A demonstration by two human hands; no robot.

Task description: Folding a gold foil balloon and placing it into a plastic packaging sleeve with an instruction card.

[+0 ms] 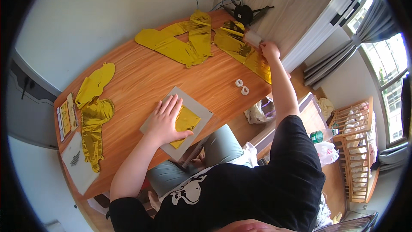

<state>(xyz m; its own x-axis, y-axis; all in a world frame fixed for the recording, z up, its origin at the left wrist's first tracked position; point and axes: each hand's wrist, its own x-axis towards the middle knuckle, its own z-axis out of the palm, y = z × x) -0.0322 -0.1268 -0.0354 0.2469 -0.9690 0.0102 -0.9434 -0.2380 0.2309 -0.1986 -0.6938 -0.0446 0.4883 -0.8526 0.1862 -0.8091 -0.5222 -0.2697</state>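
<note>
My left hand (165, 119) lies flat, fingers spread, on a grey card sheet (195, 105) near the front edge of the wooden table (141, 77). A folded gold foil piece (186, 122) sits on the sheet, partly under my thumb. My right hand (269, 50) reaches to the far right end of the table and grips a small white roll (253, 38) above a flat gold foil balloon (242, 49).
A large gold foil balloon (180, 43) lies at the back of the table, and more gold foil pieces (94, 111) lie at the left with printed packets (66, 118). Two small white rings (242, 87) rest mid-right. A wooden crib (358, 146) stands on the right.
</note>
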